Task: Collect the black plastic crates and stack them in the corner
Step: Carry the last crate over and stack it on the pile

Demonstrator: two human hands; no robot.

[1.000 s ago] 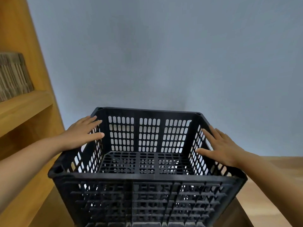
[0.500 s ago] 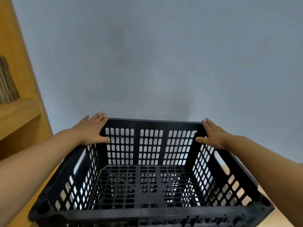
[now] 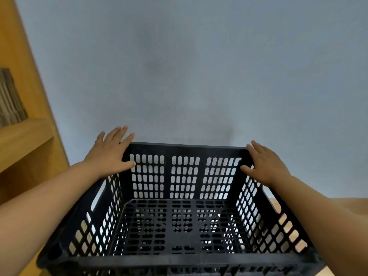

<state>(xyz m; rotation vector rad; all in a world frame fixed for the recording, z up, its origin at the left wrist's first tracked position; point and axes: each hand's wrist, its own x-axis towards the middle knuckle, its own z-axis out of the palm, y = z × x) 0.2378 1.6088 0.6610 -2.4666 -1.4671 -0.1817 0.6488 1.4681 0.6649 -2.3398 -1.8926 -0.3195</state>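
Where hands press, slotted crate

Wooden shelf unit close left of black crate, grey wall right behind.

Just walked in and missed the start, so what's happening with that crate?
A person has both hands on a black plastic crate, pushed up close to a grey wall. The left hand and right hand lie flat with straight fingers on its two far corners. The crate is empty, and a wooden shelf unit stands just to its left.
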